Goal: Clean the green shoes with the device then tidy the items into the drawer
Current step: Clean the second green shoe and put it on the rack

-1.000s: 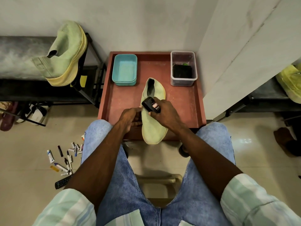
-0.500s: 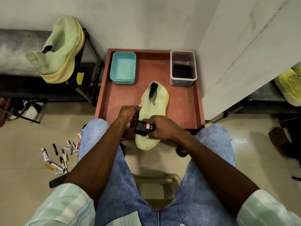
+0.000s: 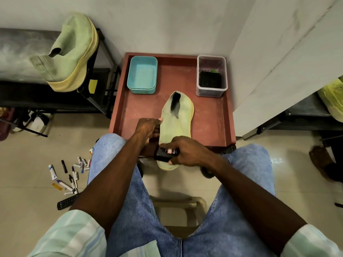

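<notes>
Reddish-brown square drawer (image 3: 211,125) holds one knit green shoe (image 3: 178,121) with its toe hanging over the near edge, plus a teal plastic tub (image 3: 142,75) and a clear tub (image 3: 212,76) at the back. Second green shoe (image 3: 68,52) is propped on the black rack (image 3: 96,75) to the left. Left hand (image 3: 147,129) grips the shoe's side, right hand (image 3: 187,153) is wrapped round the small black device (image 3: 166,153) pressed on the toe
</notes>
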The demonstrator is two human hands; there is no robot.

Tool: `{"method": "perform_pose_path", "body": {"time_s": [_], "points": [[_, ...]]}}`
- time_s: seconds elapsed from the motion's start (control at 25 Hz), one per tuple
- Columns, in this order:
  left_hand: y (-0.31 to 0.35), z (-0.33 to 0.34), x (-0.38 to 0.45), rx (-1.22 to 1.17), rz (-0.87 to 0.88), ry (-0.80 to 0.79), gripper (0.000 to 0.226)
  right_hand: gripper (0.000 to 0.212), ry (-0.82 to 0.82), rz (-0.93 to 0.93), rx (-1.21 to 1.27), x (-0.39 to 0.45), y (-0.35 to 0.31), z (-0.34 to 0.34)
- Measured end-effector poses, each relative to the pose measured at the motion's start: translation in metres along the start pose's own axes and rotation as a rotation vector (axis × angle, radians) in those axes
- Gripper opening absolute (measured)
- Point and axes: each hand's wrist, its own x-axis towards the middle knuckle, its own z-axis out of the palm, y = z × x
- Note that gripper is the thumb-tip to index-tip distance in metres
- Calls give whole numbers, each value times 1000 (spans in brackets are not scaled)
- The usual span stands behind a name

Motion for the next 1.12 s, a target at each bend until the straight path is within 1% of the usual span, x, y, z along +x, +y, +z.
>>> {"method": "perform_pose_path", "body": {"time_s": [0.04, 0.08, 0.12, 0.16, 0.2, 0.24, 0.32, 0.4, 0.44, 0.48, 0.52, 0.56, 0.6, 0.64, 0.68, 0.8, 0.84, 0.88, 0.92, 0.96, 1.0, 1.04, 1.08, 1.12], "points": [[0, 1, -1, -7, 12, 2, 18, 64, 111, 42, 56, 3, 4, -5], [1, 1, -1, -19, 19, 0, 17, 64, 266, 105, 67, 10, 11, -11], [1, 2, -1, -30, 17, -5, 16, 63, 395, 176, 19, 19, 18, -17], [1, 2, -1, -38, 15, -11, 14, 63, 444, 226, -41, 25, 22, -20], [2, 2, 0, -42, 10, -4, 12, 63, 429, 231, -73, 27, 23, -19], [1, 1, 1, -43, 8, 14, 12, 62, 361, 203, -75, 27, 20, -14], [1, -3, 4, -34, 18, 59, 14, 62, 155, 66, -83, 14, 4, 0], [0, -4, 7, -17, 67, 82, 17, 62, -18, -82, -179, -4, -8, 14], [-2, -3, 8, 6, 112, 77, 20, 62, -36, -100, -185, -8, -8, 15], [-3, -3, 7, 39, 164, 68, 24, 62, 8, -58, -131, -7, -6, 9], [-5, -4, 7, 79, 219, 60, 28, 63, 111, 13, -78, -2, 3, 0], [-7, -6, 6, 135, 267, 59, 34, 64, 232, 84, -79, 4, 14, -9], [-9, -8, 5, 215, 318, 56, 37, 64, 337, 144, -131, 10, 25, -16], [-10, -10, 1, 324, 381, 53, 35, 64, 390, 201, -177, 13, 34, -20], [-11, -13, -7, 468, 457, 66, 34, 64, 407, 232, -205, 13, 40, -18], [-13, -20, -37, 978, 721, 131, 55, 63, 383, 243, -269, 12, 39, -8], [-17, -21, -50, 1112, 825, 113, 59, 62, 397, 241, -271, 13, 37, -6], [-25, -22, -62, 1242, 914, 46, 65, 61, 420, 250, -256, 14, 33, -6], [-35, -22, -73, 1386, 968, -61, 74, 60, 442, 268, -239, 16, 30, -7], [-45, -21, -82, 1557, 965, -169, 84, 60, 457, 295, -229, 18, 30, -8], [-56, -21, -90, 1724, 934, -238, 92, 59, 476, 319, -228, 19, 29, -8], [-66, -22, -91, 1847, 926, -254, 93, 58, 498, 333, -233, 18, 28, -8], [-72, -23, -89, 1905, 945, -236, 87, 58, 513, 334, -247, 17, 26, -7], [-73, -25, -86, 1914, 967, -216, 75, 57, 505, 313, -282, 16, 22, -5]]}}
